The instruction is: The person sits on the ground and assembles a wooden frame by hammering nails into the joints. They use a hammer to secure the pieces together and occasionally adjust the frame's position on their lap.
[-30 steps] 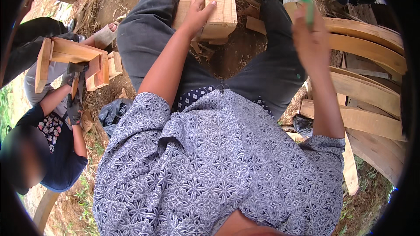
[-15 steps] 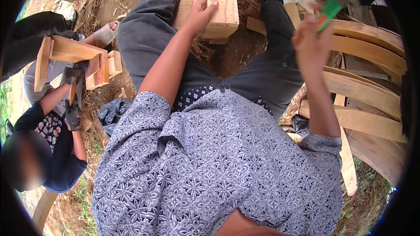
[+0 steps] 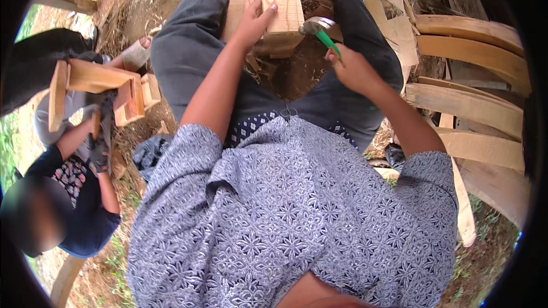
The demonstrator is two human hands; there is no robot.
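One reason the left hand point(image 3: 253, 24) rests spread fingers on the wooden piece point(image 3: 283, 0) between the legs point(image 3: 191, 40) may be steadying it, while the right hand point(image 3: 355, 69) grips the hammer point(image 3: 327, 40) close by.

Bright, diffuse daylight; left edge washed out; corners black, fisheye-curved.
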